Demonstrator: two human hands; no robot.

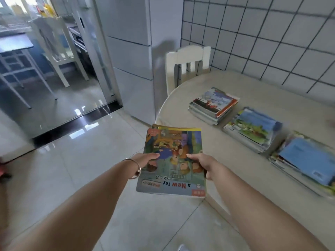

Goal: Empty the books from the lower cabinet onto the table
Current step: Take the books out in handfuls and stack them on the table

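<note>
My left hand [147, 160] and right hand [201, 164] both closed on small bundle of picture books [173, 160], thumbs on top cover, title "A New Toy" upside down to me. Bangle [135, 169] on my left wrist. Bundle held in air at table's [253, 84] near-left rounded edge, partly over floor. On table, three book stacks in row: first stack [213, 105], middle stack [253, 129], third stack [306, 160] nearest right edge. White chair [186, 58] at table's far-left edge.
</note>
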